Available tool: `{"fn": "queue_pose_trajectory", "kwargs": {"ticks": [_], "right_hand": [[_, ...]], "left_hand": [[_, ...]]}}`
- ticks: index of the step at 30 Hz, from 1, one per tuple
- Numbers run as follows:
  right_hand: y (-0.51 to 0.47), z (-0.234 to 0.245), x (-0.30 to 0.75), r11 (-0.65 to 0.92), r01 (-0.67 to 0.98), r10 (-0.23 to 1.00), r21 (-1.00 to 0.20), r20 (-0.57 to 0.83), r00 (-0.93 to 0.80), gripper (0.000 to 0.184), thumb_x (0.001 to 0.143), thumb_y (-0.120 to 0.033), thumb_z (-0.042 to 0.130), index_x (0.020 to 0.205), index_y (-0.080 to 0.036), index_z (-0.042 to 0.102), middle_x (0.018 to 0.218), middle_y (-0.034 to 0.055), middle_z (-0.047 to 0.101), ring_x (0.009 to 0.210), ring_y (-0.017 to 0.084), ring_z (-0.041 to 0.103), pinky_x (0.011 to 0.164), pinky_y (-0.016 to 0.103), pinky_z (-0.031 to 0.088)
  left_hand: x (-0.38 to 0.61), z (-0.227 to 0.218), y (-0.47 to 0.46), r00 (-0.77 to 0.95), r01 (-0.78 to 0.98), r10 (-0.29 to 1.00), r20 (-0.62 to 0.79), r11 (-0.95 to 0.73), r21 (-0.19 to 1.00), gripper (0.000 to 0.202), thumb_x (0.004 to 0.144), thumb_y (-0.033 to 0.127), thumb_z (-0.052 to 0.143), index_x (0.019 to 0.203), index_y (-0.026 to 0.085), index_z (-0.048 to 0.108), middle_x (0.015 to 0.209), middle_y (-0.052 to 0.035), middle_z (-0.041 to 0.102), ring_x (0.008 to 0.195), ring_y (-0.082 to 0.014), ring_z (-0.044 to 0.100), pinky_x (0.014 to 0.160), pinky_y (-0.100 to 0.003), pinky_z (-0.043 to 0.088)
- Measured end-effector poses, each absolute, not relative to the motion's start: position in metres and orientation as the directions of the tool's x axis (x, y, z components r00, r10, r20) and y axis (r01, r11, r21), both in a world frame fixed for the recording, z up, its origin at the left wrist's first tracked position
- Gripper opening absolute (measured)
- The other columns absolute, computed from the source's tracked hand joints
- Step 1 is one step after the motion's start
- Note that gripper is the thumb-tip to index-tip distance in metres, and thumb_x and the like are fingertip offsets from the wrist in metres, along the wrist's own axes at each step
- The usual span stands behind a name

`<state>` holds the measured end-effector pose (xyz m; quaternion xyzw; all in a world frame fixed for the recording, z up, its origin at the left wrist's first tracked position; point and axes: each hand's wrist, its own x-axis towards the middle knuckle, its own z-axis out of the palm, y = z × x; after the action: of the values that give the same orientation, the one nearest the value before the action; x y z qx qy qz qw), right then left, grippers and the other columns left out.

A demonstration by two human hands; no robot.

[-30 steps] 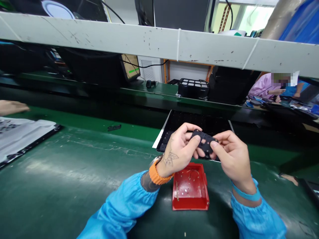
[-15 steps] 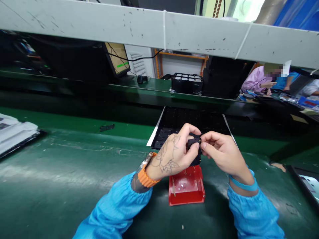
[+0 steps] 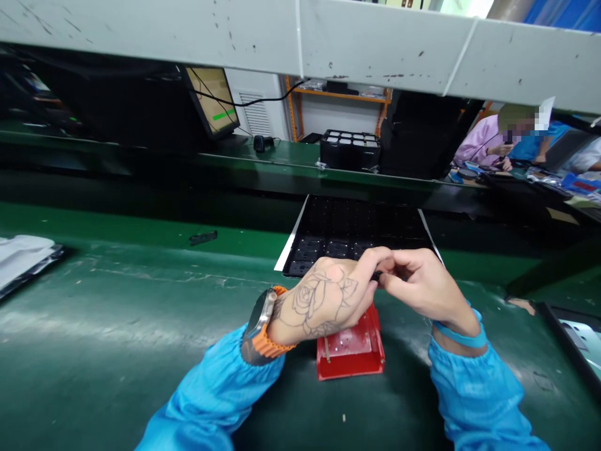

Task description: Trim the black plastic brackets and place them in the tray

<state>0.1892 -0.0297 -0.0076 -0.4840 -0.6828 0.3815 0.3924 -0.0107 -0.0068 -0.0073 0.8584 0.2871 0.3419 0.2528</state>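
My left hand (image 3: pixel 335 294) and my right hand (image 3: pixel 417 282) meet over the front of a black compartment tray (image 3: pixel 323 247). Between their fingertips is a small black part (image 3: pixel 376 275), mostly hidden by the left hand, so its exact kind cannot be made out. The left fingers are closed around it. My right thumb and forefinger pinch at its right edge. Below the hands a red plastic bin (image 3: pixel 351 366) stands on the green bench, with a few tiny bits inside.
A slim black piece (image 3: pixel 203 238) lies left of the tray. White-wrapped material (image 3: pixel 25 260) rests at the far left, and a dark-framed tray (image 3: pixel 580 338) at the right. Behind stand a monitor (image 3: pixel 213 103), a scanner (image 3: pixel 263 143) and a black box (image 3: pixel 350 150). A grey beam (image 3: pixel 375 50) crosses overhead. People sit back right.
My left hand has rolled over, its back now facing up and covering most of the black part. The right hand stays at its edge. The view has tilted slightly down.
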Motion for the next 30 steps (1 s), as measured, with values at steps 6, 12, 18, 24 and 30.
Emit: {"fn": "queue_pose_trajectory", "kwargs": {"ticks": [6,12,18,24,30], "right_hand": [[-0.028,-0.011,0.182,0.277,0.312,0.959,-0.909,0.244,-0.143,0.008,0.071,-0.021,0.056,0.064,-0.018,0.058,0.059,-0.0052,0.049,0.056,0.009,0.038,0.050,0.023,0.030],[-0.028,-0.014,0.177,0.272,0.338,0.959,-0.901,0.283,-0.016,0.008,0.069,-0.022,0.057,0.062,-0.018,0.058,0.057,-0.0042,0.052,0.055,0.009,0.042,0.050,0.023,0.033],[-0.034,-0.001,0.178,0.179,0.200,0.983,-0.963,0.169,-0.065,0.012,0.080,-0.027,0.066,0.075,-0.016,0.071,0.060,-0.0008,0.065,0.047,0.010,0.056,0.044,0.021,0.042],[-0.043,0.008,0.177,0.197,0.114,0.977,-0.974,0.186,-0.102,0.004,0.080,-0.019,0.070,0.078,-0.016,0.073,0.063,0.0002,0.070,0.049,0.010,0.063,0.046,0.018,0.049],[-0.045,0.008,0.176,0.216,0.112,0.973,-0.970,0.205,-0.103,0.005,0.081,-0.017,0.070,0.076,-0.017,0.072,0.061,-0.0004,0.069,0.048,0.010,0.063,0.046,0.016,0.049]], "left_hand": [[-0.010,-0.007,-0.005,0.698,0.384,0.559,0.448,-0.820,0.425,0.041,0.102,0.026,0.044,0.141,0.013,0.051,0.089,-0.0077,0.076,0.077,-0.0236,0.074,0.068,-0.034,0.052],[-0.007,-0.014,-0.002,0.625,0.346,0.543,0.561,-0.837,0.424,0.037,0.100,0.020,0.047,0.136,0.012,0.050,0.073,0.0009,0.068,0.061,-0.0169,0.067,0.054,-0.028,0.043],[-0.011,-0.005,0.003,0.567,0.250,0.664,0.487,-0.703,0.666,0.017,0.099,0.020,0.052,0.112,0.015,0.062,0.081,-0.0011,0.075,0.066,-0.0144,0.071,0.059,-0.025,0.049],[-0.013,0.004,0.001,0.574,0.124,0.701,0.423,-0.585,0.802,0.014,0.097,0.023,0.055,0.105,0.016,0.062,0.084,-0.0023,0.074,0.064,-0.0139,0.068,0.053,-0.024,0.047],[-0.014,0.004,-0.001,0.574,0.077,0.706,0.415,-0.551,0.831,0.011,0.096,0.022,0.057,0.103,0.016,0.062,0.082,-0.0009,0.072,0.061,-0.0116,0.064,0.052,-0.023,0.046]]}}
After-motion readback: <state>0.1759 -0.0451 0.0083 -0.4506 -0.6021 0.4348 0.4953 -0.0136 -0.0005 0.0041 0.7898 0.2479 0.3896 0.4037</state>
